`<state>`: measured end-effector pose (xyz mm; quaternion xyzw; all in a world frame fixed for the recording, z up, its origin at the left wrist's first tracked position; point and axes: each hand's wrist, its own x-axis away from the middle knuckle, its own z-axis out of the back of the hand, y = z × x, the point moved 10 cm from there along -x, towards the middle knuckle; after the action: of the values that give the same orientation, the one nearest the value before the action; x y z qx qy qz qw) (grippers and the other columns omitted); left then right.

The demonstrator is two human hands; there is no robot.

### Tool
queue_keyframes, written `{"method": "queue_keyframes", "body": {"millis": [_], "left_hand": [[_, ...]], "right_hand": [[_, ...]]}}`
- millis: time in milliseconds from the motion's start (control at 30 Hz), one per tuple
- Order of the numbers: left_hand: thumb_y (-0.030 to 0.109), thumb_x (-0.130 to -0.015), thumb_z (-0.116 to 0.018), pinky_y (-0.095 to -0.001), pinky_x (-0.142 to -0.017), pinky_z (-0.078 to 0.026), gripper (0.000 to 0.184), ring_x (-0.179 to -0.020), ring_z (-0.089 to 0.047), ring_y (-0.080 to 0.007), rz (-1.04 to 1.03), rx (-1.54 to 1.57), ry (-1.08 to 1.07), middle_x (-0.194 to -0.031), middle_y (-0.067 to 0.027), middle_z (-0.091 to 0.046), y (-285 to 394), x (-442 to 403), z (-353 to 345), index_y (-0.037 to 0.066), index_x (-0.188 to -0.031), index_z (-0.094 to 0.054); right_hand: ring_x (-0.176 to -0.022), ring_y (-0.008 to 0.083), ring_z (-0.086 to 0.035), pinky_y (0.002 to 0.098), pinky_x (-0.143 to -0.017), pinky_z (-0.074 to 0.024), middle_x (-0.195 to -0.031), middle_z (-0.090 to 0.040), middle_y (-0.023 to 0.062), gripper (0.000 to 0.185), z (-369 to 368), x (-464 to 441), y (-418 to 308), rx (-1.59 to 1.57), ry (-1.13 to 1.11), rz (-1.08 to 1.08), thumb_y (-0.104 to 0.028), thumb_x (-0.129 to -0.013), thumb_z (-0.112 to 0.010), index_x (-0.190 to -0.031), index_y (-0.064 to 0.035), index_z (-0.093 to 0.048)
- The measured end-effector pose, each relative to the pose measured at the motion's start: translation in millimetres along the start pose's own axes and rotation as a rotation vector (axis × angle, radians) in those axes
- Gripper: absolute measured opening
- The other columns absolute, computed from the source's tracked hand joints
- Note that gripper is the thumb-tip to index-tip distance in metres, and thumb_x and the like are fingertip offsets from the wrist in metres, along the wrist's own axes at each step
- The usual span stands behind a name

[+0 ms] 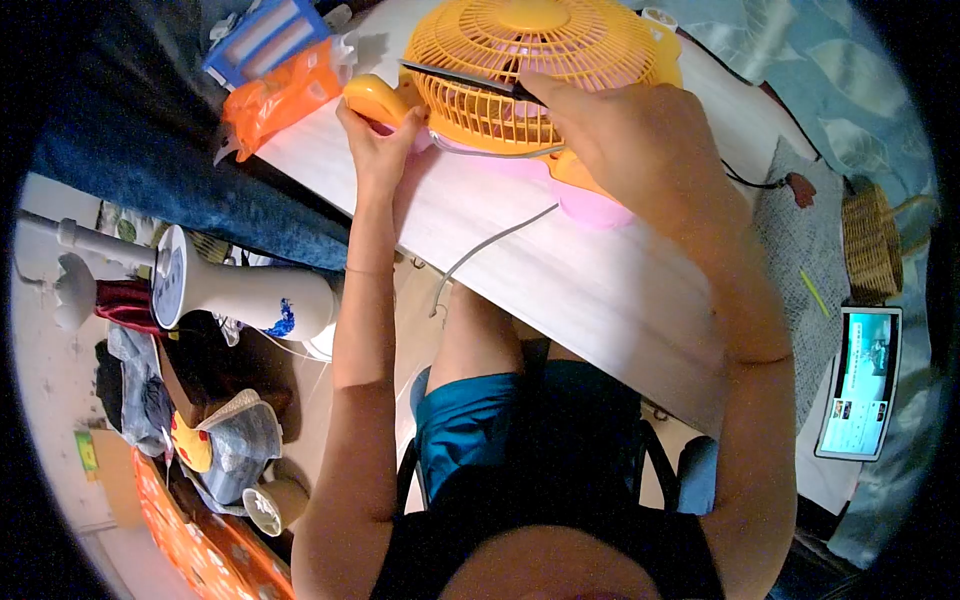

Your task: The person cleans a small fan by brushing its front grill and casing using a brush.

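Observation:
A yellow-orange fan point(470, 65) with a round grille lies on the white table, with pink parts point(595, 210) under it. My left hand point(378, 150) is closed on the fan's curved orange arm point(375, 97) at its left end. In my right hand point(620, 135) is a knife point(455, 77), its dark narrow blade pointing left across the side of the grille. Whether the blade touches the grille I cannot tell. A grey cord point(490, 237) runs from beneath the fan over the table's near edge.
An orange plastic bag point(280, 95) and a blue-and-white package point(265, 45) lie at the table's back left. On the right are a wicker basket point(872, 245), a grey mat point(795, 235) and a lit phone point(860, 383). A white pedestal point(245, 295) stands left, below table height.

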<state>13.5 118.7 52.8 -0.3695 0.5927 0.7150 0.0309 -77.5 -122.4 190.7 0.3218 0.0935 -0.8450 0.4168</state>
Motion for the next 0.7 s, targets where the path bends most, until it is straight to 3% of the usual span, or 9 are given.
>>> {"method": "queue_keyframes", "body": {"millis": [33, 133, 233, 333, 433, 567, 633, 700], "left_hand": [[0.009, -0.065, -0.074, -0.0311, -0.082, -0.042, 0.068, -0.093, -0.049, -0.0210, -0.008, -0.004, 0.000, -0.103, -0.0137, -0.045, -2, -1, 0, -0.003, -0.114, -0.029], [0.010, -0.064, -0.075, -0.0315, -0.083, -0.041, 0.069, -0.094, -0.049, -0.0214, -0.009, -0.008, 0.009, -0.103, -0.0133, -0.045, -1, -2, 1, -0.003, -0.115, -0.029], [0.011, -0.063, -0.076, -0.0319, -0.085, -0.040, 0.070, -0.097, -0.047, -0.0222, -0.031, 0.005, 0.007, -0.105, -0.0131, -0.043, 1, -1, 1, -0.003, -0.115, -0.030], [0.012, -0.063, -0.076, -0.0311, -0.086, -0.040, 0.073, -0.100, -0.044, -0.0232, -0.010, -0.018, 0.016, -0.108, -0.0129, -0.039, 3, 1, 2, -0.002, -0.118, -0.031], [0.010, -0.066, -0.074, -0.0327, -0.084, -0.042, 0.074, -0.102, -0.042, -0.0232, -0.006, -0.013, 0.004, -0.110, -0.0123, -0.037, -1, -4, 3, 0.002, -0.124, -0.028], [0.003, -0.070, -0.068, -0.0388, -0.077, -0.047, 0.076, -0.101, -0.043, -0.0217, 0.325, 0.518, -0.119, -0.110, -0.0109, -0.036, 11, 6, -27, 0.010, -0.130, -0.021], [0.001, -0.072, -0.065, -0.0414, -0.074, -0.049, 0.075, -0.099, -0.045, -0.0211, 0.359, 0.545, -0.136, -0.109, -0.0104, -0.038, 8, 2, -28, 0.012, -0.130, -0.020], [0.000, -0.072, -0.065, -0.0416, -0.074, -0.049, 0.074, -0.097, -0.047, -0.0208, 0.324, 0.529, -0.149, -0.108, -0.0103, -0.041, 2, -8, -26, 0.012, -0.130, -0.020]], "right_hand": [[-0.058, 0.0296, -0.061, 0.0413, -0.053, -0.0490, -0.062, -0.059, 0.0144, 0.018, 1, 0, 2, 0.002, -0.026, -0.018, -0.019, -0.077, -0.052, -0.088, -0.0079, -0.060], [-0.063, 0.0275, -0.060, 0.0383, -0.052, -0.0464, -0.071, -0.060, 0.0138, 0.033, -10, 6, -5, 0.034, -0.172, -0.002, -0.020, -0.076, -0.058, -0.108, -0.0145, -0.059], [-0.063, 0.0263, -0.060, 0.0370, -0.055, -0.0465, -0.070, -0.061, 0.0116, 0.032, 10, 0, -3, 0.089, -0.034, 0.014, -0.022, -0.077, -0.058, -0.109, -0.0172, -0.059], [-0.061, 0.0300, -0.061, 0.0413, -0.055, -0.0491, -0.066, -0.060, 0.0124, 0.018, 12, -1, 2, 0.062, -0.052, -0.017, -0.022, -0.075, -0.055, -0.088, -0.0101, -0.060], [-0.063, 0.0269, -0.058, 0.0355, -0.059, -0.0459, -0.076, -0.062, 0.0119, 0.027, 1, 3, -2, 0.001, -0.240, 0.028, -0.023, -0.081, -0.052, -0.107, -0.0191, -0.061], [-0.065, 0.0294, -0.059, 0.0378, -0.059, -0.0466, -0.075, -0.061, 0.0133, 0.026, 4, -5, 17, -0.055, -0.207, -0.077, -0.023, -0.081, -0.052, -0.104, -0.0154, -0.059], [-0.064, 0.0320, -0.061, 0.0428, -0.056, -0.0485, -0.068, -0.061, 0.0138, 0.023, -5, -4, 18, -0.058, -0.181, -0.015, -0.025, -0.077, -0.052, -0.095, -0.0112, -0.057], [-0.066, 0.0319, -0.061, 0.0426, -0.058, -0.0486, -0.072, -0.061, 0.0142, 0.023, -3, -5, 13, -0.072, -0.165, 0.028, -0.025, -0.078, -0.051, -0.095, -0.0109, -0.057]]}}
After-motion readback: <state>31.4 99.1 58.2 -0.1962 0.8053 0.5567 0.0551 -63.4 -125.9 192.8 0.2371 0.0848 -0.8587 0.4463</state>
